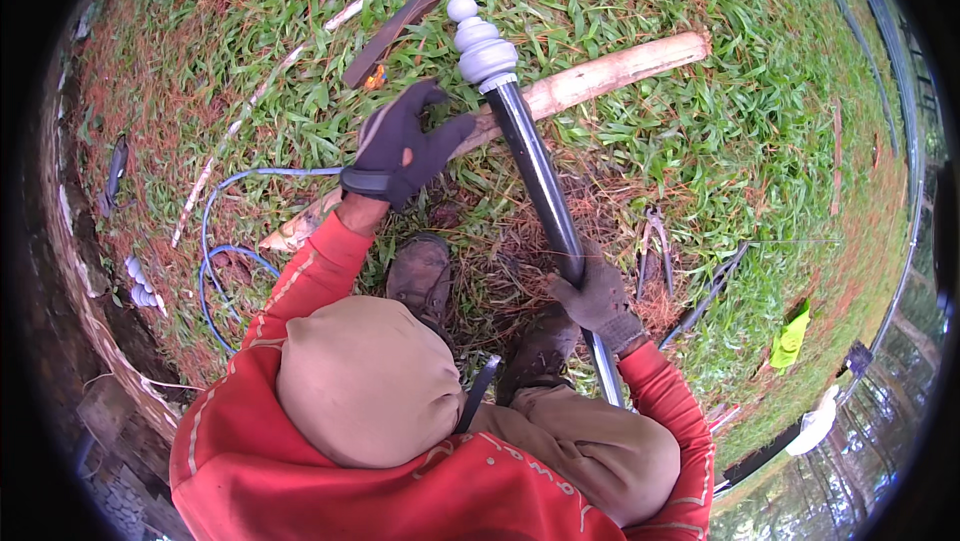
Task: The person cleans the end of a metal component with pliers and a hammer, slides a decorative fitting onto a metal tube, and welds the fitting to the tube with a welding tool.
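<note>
A black pole (535, 181) with a knobbed finial (485, 56) of pale lilac-grey at its top slants across the middle. My right hand (598, 296), in a grey glove, grips the pole's lower part. My left hand (405, 146), in a dark glove with a hole, has its fingers apart beside the pale wooden stake (620, 61) that lies behind the pole; whether it touches the stake I cannot tell. The stake's pointed end shows near my left forearm.
Pliers or a similar tool (655, 251), a dark bar (705, 296) and a yellow-green item (790, 336) lie on the grass at right. A blue hose (210, 221) loops at left, near a pale stick (240, 121). A dark board (410, 11) lies at the top.
</note>
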`<state>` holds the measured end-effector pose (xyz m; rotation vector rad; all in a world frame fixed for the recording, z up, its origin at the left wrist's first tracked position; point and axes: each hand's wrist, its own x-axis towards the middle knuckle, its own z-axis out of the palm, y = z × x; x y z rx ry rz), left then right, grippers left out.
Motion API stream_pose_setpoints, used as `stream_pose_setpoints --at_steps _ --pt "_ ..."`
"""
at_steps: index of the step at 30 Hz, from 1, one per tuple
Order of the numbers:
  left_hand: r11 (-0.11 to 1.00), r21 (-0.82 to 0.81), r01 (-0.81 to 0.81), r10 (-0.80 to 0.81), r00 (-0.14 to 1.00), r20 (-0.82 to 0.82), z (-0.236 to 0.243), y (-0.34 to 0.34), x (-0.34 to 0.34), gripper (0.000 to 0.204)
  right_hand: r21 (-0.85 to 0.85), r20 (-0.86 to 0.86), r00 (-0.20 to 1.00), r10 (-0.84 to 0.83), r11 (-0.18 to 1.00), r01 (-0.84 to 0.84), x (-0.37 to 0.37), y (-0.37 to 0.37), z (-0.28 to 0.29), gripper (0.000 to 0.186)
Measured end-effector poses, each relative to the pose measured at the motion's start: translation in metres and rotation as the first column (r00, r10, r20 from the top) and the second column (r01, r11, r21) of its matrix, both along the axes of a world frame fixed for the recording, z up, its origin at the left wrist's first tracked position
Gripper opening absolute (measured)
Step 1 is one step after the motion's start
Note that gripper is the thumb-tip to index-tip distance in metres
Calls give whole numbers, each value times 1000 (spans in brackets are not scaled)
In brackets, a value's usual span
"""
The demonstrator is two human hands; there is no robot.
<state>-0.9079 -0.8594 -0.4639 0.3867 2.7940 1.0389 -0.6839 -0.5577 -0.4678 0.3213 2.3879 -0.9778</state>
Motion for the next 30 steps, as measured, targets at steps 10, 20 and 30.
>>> stream_pose_setpoints --at_steps 10,20,30 --pt "738 382 -557 192 716 672 -17 -11 -130 54 -113 -542 634 -552 795 596 48 128 -6 50" --pt "540 611 -579 -248 584 773 -32 5 -130 40 330 -153 562 -813 494 804 144 225 -69 73" --pt "353 704 -617 -351 610 711 -68 4 -115 38 391 -384 533 -754 391 834 136 233 -77 58"
